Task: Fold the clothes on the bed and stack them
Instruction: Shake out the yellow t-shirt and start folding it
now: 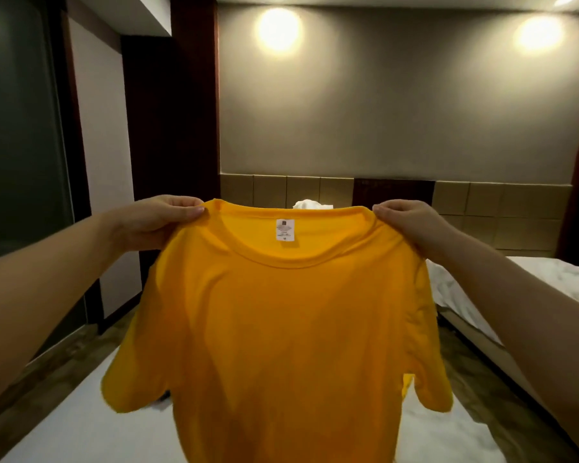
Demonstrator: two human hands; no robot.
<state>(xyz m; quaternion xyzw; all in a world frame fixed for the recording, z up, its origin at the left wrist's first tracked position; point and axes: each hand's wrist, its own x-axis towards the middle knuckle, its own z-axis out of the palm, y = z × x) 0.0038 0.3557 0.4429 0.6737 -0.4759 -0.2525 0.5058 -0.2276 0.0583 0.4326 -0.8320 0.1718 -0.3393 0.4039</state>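
Note:
A yellow T-shirt point(281, 329) hangs spread out in the air in front of me, neck up, with a white label showing inside the collar. My left hand point(151, 222) pinches its left shoulder and my right hand point(411, 225) pinches its right shoulder. Both sleeves hang loose at the sides. The shirt's lower part runs out of the frame's bottom edge. Below it lies the white bed point(81, 426). The shirt hides most of the bed's middle.
A white bundle of cloth point(311, 204) peeks over the collar, far back near the tiled headboard point(268, 192). A second white bed point(555, 282) stands to the right across a floor gap. A dark glass panel and wooden frame stand at the left.

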